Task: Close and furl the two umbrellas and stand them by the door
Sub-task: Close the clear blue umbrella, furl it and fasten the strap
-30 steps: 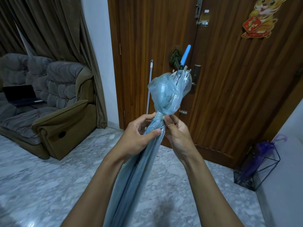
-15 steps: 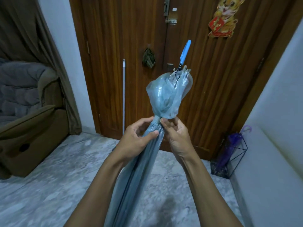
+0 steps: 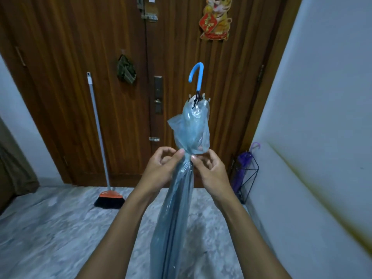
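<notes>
As the left hand [image 3: 161,170] and right hand [image 3: 211,172] pinch its waist, the blue umbrella [image 3: 175,208] points handle-up.

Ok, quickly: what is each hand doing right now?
Left hand: pinching the blue umbrella at its narrow neck.
Right hand: pinching the same spot.

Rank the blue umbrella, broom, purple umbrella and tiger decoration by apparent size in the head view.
1. blue umbrella, nearest the camera, which inflates it.
2. broom.
3. purple umbrella and tiger decoration look alike: one is partly hidden, the other is cut off by the frame's top, so they stay unranked.
</notes>
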A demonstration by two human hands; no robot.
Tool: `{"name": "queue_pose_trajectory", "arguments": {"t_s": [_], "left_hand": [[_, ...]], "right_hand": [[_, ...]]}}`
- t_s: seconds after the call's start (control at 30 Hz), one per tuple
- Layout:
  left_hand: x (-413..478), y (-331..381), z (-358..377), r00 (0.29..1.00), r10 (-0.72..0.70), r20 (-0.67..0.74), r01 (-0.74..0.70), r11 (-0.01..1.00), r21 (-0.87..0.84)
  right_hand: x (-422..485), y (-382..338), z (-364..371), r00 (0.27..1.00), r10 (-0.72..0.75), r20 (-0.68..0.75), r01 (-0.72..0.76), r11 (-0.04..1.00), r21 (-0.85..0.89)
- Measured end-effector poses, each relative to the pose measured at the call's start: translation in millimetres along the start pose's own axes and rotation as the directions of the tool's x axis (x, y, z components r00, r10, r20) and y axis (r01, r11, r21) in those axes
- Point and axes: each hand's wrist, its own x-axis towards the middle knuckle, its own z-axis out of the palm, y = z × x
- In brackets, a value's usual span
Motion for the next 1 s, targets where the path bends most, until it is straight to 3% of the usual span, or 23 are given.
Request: {"name": "queue_pose_trajectory", "arguments": {"t_s": [0.23, 0.5, 0.7, 1.0], "left_hand": [[124, 9, 35, 0.964, -0.001, 0.264, 0.014, 0.999, -0.045], [245, 2, 104, 0.945, -0.030, 0.326, 0.040, 0.999, -0.023], [307, -20, 169, 0.866, -0.031, 0.500, 0.005, 0.999, 0.053], [418, -43, 278, 0.867, -0.066, 0.494, -0.001, 0.991, 0.134]], "right_hand": [[83, 4, -45, 0.996, -0.060, -0.071, 0.050, 0.990, -0.135], [167, 19, -99, 0.970, -0.118, -0.214, 0.015, 0.904, -0.428], [214, 27, -174, 0.933, -0.133, -0.335, -0.024, 0.904, -0.427], [305, 52, -310, 0.939, -0.056, -0.338, -0.094, 0.907, -0.410]]}}
